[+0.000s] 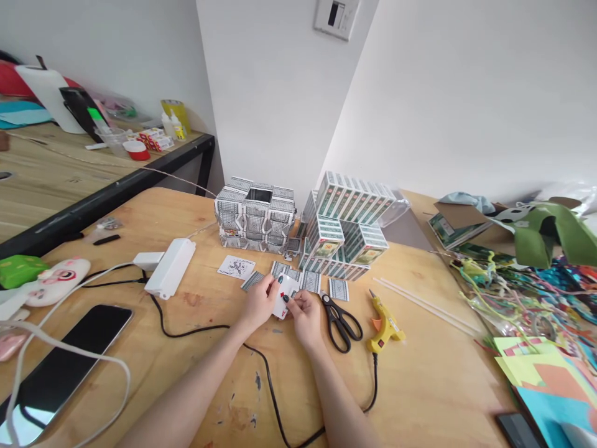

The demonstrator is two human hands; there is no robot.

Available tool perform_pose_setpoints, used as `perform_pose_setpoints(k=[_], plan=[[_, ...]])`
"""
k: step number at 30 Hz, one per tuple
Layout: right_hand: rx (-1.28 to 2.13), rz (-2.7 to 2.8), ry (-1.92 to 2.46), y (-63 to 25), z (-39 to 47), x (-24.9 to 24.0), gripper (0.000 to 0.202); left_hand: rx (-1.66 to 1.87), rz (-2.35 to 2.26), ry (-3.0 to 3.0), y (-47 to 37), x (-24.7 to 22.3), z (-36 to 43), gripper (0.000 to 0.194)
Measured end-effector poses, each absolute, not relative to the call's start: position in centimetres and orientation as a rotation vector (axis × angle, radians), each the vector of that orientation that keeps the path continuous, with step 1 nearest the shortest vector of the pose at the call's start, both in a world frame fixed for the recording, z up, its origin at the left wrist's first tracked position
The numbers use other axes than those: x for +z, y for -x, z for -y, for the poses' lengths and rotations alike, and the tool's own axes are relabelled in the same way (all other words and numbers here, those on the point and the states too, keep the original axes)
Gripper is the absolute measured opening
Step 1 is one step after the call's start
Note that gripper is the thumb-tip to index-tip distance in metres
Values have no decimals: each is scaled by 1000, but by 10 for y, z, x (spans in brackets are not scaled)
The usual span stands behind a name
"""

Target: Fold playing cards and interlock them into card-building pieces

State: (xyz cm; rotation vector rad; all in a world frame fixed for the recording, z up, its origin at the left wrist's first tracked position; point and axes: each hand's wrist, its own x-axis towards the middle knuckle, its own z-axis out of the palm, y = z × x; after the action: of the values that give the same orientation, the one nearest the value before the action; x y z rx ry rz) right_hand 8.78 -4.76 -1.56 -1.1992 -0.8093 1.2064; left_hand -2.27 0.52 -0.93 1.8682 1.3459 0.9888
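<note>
Between my two hands is a playing card [282, 298], face up, with a red diamond and an A on it. My left hand [261, 302] pinches its left edge, and my right hand [305, 316] grips its right side. Several patterned card backs [311, 281] lie just beyond my fingers, and one white card with a dark figure [237, 267] rests to the left. Behind them stands a box-like structure built of cards [254, 218]. To its right rises a stack of green and white card boxes [349, 199]. Black-handled scissors [342, 323] lie beside my right hand.
A yellow glue gun [385, 323] lies to the right, its black cord crossing the table. Two glue sticks [426, 305] are behind it. Leftward are a white power strip [171, 269] and a tablet-like device [74, 367]. Coloured paper [545, 379] and craft materials crowd the right side.
</note>
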Motion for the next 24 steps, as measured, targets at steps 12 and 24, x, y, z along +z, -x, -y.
perform_pose_setpoints(k=[12, 24], plan=[[1070, 827, 1288, -85, 49, -5, 27, 1003, -1368, -1856, 18, -8, 2, 32], [1134, 728, 1232, -88, 50, -9, 31, 1022, -1301, -1850, 16, -7, 8, 27]])
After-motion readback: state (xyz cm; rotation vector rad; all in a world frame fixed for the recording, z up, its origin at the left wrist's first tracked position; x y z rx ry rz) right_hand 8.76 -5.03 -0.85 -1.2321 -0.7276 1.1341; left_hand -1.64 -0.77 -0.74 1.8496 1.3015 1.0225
